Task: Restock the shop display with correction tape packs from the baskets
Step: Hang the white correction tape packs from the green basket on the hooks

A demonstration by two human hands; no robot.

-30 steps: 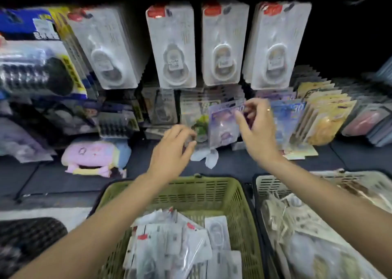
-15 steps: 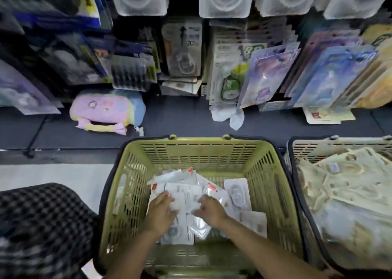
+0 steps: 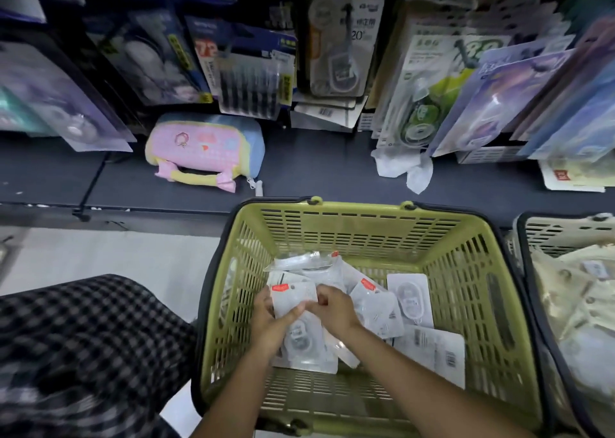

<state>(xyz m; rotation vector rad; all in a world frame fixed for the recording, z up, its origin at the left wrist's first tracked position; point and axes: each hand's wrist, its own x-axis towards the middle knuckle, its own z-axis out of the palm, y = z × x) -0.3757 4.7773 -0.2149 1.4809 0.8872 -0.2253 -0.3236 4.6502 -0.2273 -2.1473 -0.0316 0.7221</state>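
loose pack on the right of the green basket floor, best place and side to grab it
The loose pack lies flat, face up, long axis up-down in view, beside the pile. Probably come from above and pinch its bare top edge, clear of the bulging blister, with the right hand, which is nearest.

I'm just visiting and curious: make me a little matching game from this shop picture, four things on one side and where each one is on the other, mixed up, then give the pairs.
Things:
1. pink pouch
2. green basket
3. white pack
4. crumpled wrapper

Places:
A. held between the left hand and right hand
B. on the dark shelf, below the green-printed packs on the right
C. on the dark shelf, left of the basket's far rim
D. on the floor in front of the shelf, holding loose packs

Pairs: 1-C, 2-D, 3-A, 4-B
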